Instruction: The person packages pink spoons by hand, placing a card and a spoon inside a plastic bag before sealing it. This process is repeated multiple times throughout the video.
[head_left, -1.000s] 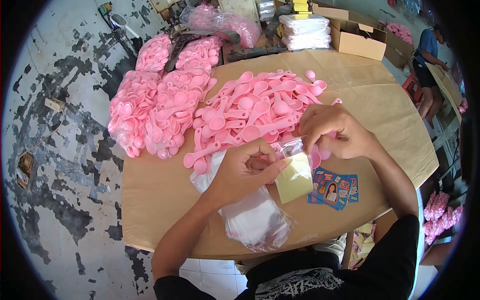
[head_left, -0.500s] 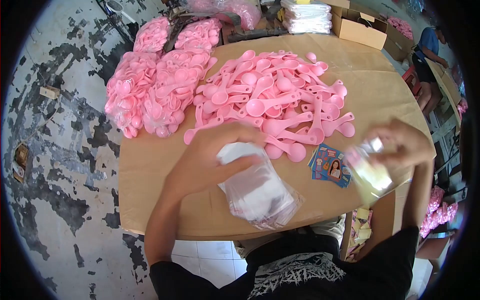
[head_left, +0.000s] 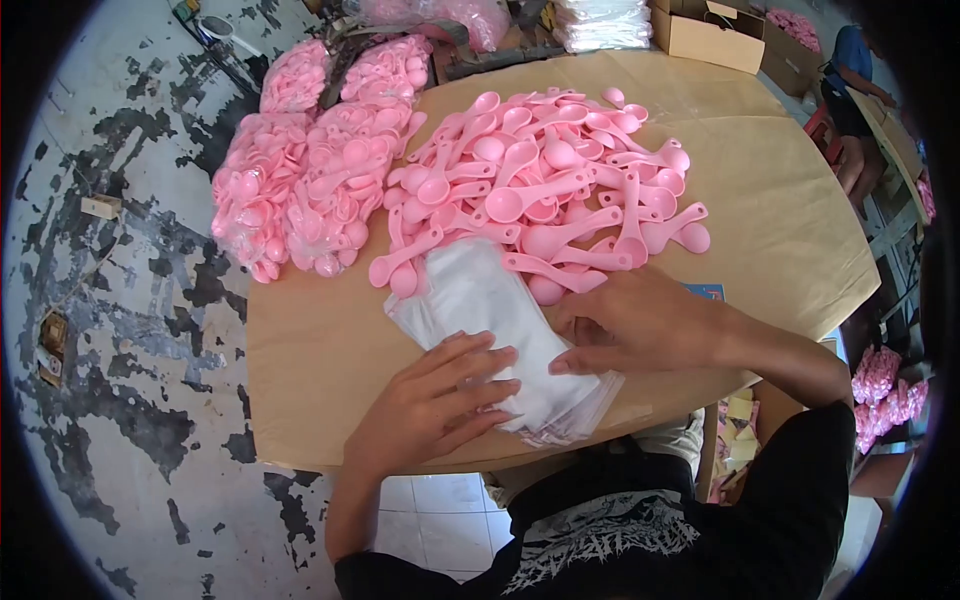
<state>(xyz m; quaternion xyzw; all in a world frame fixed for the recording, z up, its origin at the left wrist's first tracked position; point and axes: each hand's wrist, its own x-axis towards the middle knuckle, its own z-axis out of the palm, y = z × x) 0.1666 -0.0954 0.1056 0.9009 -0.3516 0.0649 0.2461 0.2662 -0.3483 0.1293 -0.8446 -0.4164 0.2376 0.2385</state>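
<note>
A stack of clear plastic bags (head_left: 475,290) lies at the table's front, its upper end against the heap of pink spoons (head_left: 540,180). My left hand (head_left: 435,400) rests on the stack's left side with its fingers spread. From the right, my right hand (head_left: 640,325) reaches over the stack's right edge, fingers bent, the thumb near the plastic. Whether it grips anything is hidden. Behind my right hand a corner of the blue printed cards (head_left: 706,291) shows.
Bulging bags of pink spoons (head_left: 345,180) stand at the table's left. An open cardboard box (head_left: 710,40) and stacked plastic packs (head_left: 603,25) are at the back. A box of packets (head_left: 737,440) sits below the front edge. Another person (head_left: 850,100) is at the far right.
My right hand has moved left to the bags, and the shiny packet it held is out of sight. My left hand has let go of the bag stack, which now lies flat, and spread its fingers.
</note>
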